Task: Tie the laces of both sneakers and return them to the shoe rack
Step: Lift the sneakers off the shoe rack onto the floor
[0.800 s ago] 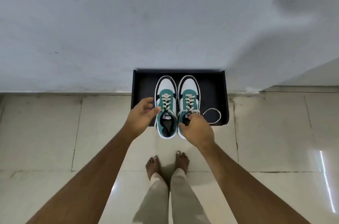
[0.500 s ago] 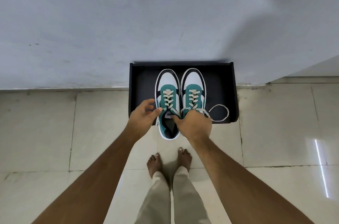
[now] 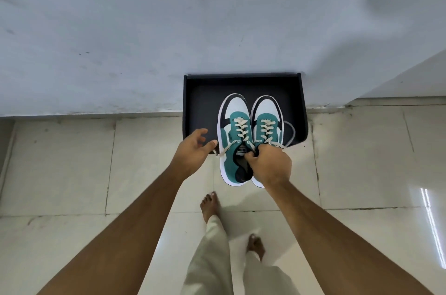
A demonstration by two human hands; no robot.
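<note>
Pale floor tiles (image 3: 72,162) lie under the black shoe rack (image 3: 200,106), above which the right hand (image 3: 270,166) pinches both light, soft-collared sneakers (image 3: 237,140) by their inner collars, laces (image 3: 290,133) loose, left hand (image 3: 193,152) spread empty beside them.

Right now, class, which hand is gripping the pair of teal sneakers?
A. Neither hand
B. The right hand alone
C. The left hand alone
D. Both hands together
B: the right hand is closed over the inner collars of the two teal sneakers, pinching them together, while the left hand is spread open beside them with no hold on either shoe.
</note>
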